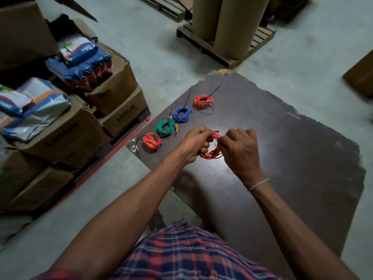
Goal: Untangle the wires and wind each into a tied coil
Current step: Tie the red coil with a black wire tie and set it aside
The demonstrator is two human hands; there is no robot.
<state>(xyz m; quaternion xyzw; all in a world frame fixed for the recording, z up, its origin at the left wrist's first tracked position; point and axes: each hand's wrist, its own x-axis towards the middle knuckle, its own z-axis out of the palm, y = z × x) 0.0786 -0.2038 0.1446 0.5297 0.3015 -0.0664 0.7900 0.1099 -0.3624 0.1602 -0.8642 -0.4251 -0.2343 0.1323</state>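
Plaid shirt [181, 253] at 6 o'clock, both forearms reaching up over a dark board [282, 158]. Left hand [194, 143] and right hand [240, 147] meet near frame centre, fingers of each curled and pinching one red coil [212, 152] held between them just above the board; a black tie end shows at its top. Beyond, toward 10–12 o'clock, four finished coils lie in a diagonal row on the board: red coil at the near-left edge [152, 141], green coil [164, 128], blue coil [182, 114], far red coil [203, 101]. Cardboard boxes [113, 93] stacked at 9 o'clock.
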